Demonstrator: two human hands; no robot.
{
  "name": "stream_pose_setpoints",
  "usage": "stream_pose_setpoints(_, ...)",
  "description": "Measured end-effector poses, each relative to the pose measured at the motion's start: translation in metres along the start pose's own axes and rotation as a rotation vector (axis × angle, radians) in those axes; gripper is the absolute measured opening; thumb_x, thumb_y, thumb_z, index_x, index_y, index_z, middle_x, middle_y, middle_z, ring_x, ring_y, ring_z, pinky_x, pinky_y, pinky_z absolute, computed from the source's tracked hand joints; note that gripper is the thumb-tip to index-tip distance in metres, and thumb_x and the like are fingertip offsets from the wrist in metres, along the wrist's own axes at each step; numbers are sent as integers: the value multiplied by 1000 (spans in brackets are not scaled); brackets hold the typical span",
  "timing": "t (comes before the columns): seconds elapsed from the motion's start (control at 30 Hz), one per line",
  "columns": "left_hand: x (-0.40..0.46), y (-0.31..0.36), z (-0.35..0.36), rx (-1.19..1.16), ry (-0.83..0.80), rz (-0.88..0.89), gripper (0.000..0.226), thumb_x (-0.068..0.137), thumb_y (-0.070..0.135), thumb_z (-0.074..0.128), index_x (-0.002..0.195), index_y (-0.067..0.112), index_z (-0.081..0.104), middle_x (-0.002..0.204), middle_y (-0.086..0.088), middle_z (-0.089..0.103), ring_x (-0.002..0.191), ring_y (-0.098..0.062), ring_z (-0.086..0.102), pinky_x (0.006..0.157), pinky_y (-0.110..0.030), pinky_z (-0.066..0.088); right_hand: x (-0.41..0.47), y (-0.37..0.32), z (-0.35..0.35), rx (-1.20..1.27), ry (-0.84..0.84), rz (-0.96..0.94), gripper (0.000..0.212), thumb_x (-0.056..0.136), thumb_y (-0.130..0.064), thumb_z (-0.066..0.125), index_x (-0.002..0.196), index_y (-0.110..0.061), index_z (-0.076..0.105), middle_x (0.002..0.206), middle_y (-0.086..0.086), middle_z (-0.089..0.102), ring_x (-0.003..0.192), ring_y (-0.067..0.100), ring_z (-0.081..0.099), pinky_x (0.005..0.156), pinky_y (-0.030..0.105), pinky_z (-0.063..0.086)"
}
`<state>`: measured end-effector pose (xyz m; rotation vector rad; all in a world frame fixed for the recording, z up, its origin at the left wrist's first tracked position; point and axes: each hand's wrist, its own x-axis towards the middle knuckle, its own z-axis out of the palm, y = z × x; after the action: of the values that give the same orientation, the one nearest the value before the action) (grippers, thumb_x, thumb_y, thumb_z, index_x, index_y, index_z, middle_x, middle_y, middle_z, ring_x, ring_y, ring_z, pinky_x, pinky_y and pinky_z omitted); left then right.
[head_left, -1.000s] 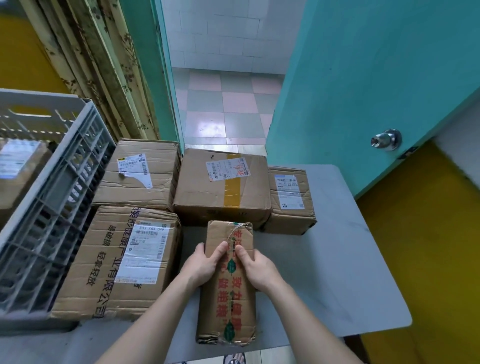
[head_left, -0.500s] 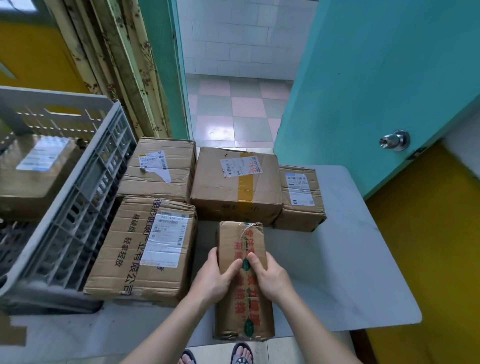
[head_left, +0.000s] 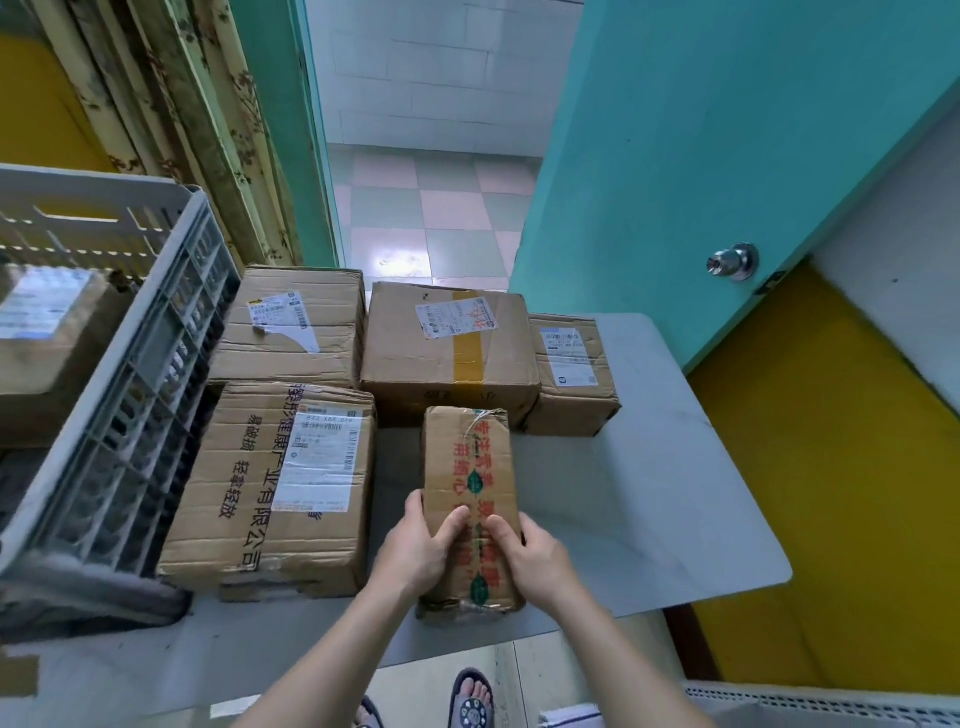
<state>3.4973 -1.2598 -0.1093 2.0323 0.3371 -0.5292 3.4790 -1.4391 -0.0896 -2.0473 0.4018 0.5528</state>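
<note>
— While both hands are on that parcel (head_left: 470, 467), where is it sitting?

— On the counter (head_left: 675, 493), straight in front of the taped box (head_left: 449, 358). Its far end is right up against that box's front face, though I can't tell whether they touch. Its other end, the one away from the taped box, lies close to the counter's front edge.

— And the grip?

— The left hand (head_left: 415, 551) is curled round one long side and the right hand (head_left: 535, 558) round the other, with both thumbs laid on top. They're holding the half farther from the taped box.

— What could go wrong?

— I'd say two things. If it's drawn any farther from the taped box and a hand lets go, that end could tip over the edge onto the floor by the sandals. If it's pushed hard the other way, it rams the taped box. That might jostle the small box (head_left: 571, 374) just right of it. The wrap also looks glossy and wrinkled, so a thumb could slide.
</note>
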Motion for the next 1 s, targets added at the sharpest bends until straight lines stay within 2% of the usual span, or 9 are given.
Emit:
stream_pose_setpoints(0.13, -17, -3, -2, -137, -90, 8, 80, 87, 70, 61, 148, 31, 28, 138, 6, 61, 117, -14, 64, 88, -27, 56, -8, 10, 4, -4, -54, 18, 50, 100, -66, 44, 142, -40, 52, 122, -12, 68, 109, 8, 64, 88, 19, 47)
stream_pose_setpoints(0.23, -28, -15, 1, -93, -116, 84, 94, 80, 67, 72, 151, 34, 19, 143, 9, 56, 123, -8, 59, 98, -25, 53, -14, 22, 8, -6, -105, 22, 54, 97, -65, 52, 144, -39, 49, 126, -11, 67, 116, 11, 63, 98, 25, 48)
stream_pose_setpoints(0.4, -35, -10, 4, -5, 11, 94, 66, 88, 56, 71, 139, 34, 35, 131, 13, 61, 114, -6, 62, 93, -21, 50, -11, 18, 11, 11, -95, -35, 55, 97, -60, 57, 143, -31, 51, 121, -10, 68, 108, 9, 63, 82, 12, 45)
stream_pose_setpoints(0.57, -50, -14, 8, -25, 33, 89, 68, 86, 66, 67, 140, 33, 40, 127, 15, 63, 112, -5, 63, 95, -25, 52, -23, 32, 3, -9, -192, -86, 70, 84, -77, 61, 143, -45, 42, 120, -23, 66, 105, -6, 62, 84, 10, 46)
stream_pose_setpoints(0.67, -55, -17, 13, -68, 37, 47, 64, 93, 54, 65, 145, 27, 39, 125, 10, 64, 113, -8, 63, 97, -24, 50, -23, 41, 7, 12, -217, -85, 66, 89, -65, 66, 146, -39, 42, 121, -23, 65, 103, -12, 60, 77, 2, 44)
stream_pose_setpoints(0.73, -54, -17, 11, -61, 59, 15, 59, 96, 49, 64, 144, 25, 41, 120, 9, 66, 109, -10, 64, 95, -23, 50, -19, 39, 10, 7, -212, -89, 64, 90, -62, 66, 144, -37, 44, 122, -18, 66, 104, -6, 62, 76, 3, 44)
stream_pose_setpoints(0.83, -56, -13, 8, 3, 54, -1, 57, 95, 53, 63, 141, 27, 43, 121, 8, 67, 110, -11, 66, 97, -27, 53, -20, 38, 9, -2, -228, -81, 64, 88, -72, 60, 141, -42, 43, 125, -18, 64, 111, 2, 62, 84, 12, 45)
stream_pose_setpoints(0.93, -60, -12, 4, -16, 46, 6, 47, 97, 49, 62, 134, 28, 44, 123, 8, 65, 110, -10, 63, 94, -23, 49, -18, 46, 8, 145, -167, -16, 89, 77, -94, 40, 145, -37, 49, 141, -13, 60, 129, 8, 55, 109, 26, 43)
stream_pose_setpoints(1.0, -61, -14, 0, -62, 60, 28, 40, 98, 42, 63, 131, 27, 46, 122, 8, 64, 111, -9, 62, 93, -20, 47, -11, 54, 9, 153, -111, 52, 78, 95, -78, 34, 151, -26, 49, 154, -5, 52, 142, 15, 46, 121, 33, 32)
